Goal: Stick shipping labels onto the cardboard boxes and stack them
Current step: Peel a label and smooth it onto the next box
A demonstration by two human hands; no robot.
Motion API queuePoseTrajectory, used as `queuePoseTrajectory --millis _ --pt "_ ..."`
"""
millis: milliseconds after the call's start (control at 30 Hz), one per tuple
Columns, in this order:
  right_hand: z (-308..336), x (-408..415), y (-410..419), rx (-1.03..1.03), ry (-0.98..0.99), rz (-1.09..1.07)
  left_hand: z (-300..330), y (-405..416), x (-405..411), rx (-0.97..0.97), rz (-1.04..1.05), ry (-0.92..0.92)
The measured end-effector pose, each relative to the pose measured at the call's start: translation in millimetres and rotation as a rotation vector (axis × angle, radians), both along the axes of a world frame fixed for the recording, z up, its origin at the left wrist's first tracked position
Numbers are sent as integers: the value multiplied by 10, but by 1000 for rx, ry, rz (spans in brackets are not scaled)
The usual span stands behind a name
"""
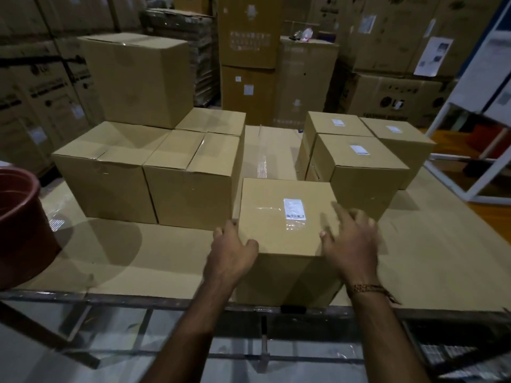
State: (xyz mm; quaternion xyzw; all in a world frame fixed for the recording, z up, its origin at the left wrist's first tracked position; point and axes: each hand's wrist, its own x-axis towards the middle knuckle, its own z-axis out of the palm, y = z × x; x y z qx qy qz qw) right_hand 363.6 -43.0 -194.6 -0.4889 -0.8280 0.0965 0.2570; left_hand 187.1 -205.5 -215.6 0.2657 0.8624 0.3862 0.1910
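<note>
A cardboard box (276, 230) stands at the table's near edge with a white shipping label (294, 208) on its top. My left hand (233, 248) grips the box's near left corner, thumb on the top. Blurred, my right hand (349, 239) lies over the top right edge with its fingers spread. Three labelled boxes (359, 158) stand grouped at the right behind it. Several unlabelled boxes (190, 175) stand at the left, one larger box (138, 78) stacked on top of them.
The table (428, 258) is covered with flattened cardboard, and its metal frame (166, 301) runs along the near edge. A dark red bucket (19, 225) stands at the left edge. Tall stacks of cartons fill the background. A white frame (470, 161) stands at the right.
</note>
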Motion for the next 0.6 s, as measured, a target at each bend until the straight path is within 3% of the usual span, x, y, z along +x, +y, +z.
queuePoseTrajectory --millis 100,167,400,600 --pt "-67 -148 84 -47 79 321 160 222 64 26 -26 218" --pt "-85 -271 153 -45 91 403 241 436 78 42 -98 345" --pt "20 -680 507 -151 70 357 136 960 -26 -146 -258 555" --pt "-53 -869 633 -84 -43 250 14 933 -97 -184 -288 570"
